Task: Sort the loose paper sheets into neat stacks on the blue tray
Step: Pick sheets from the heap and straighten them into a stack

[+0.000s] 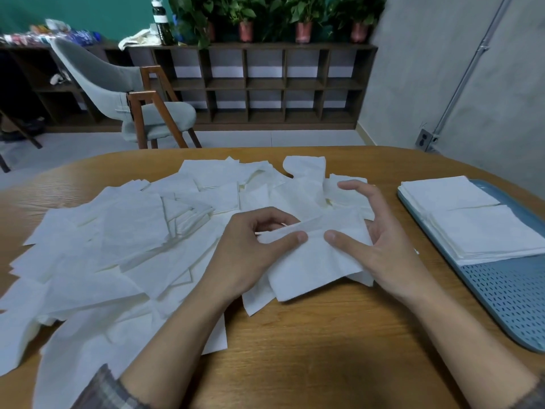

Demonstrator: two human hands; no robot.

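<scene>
Paper sheet (312, 261) over the bench (295, 349).
Our left hand (250, 249) and right hand (383, 243) pinch it, thumbs on top, near the blue tray (507, 293).

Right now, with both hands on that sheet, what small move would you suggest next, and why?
I would probably flatten the turned-over top edge of the sheet first: the left hand and right hand both hold it there, and the stacks on the blue tray lie flat.
</scene>
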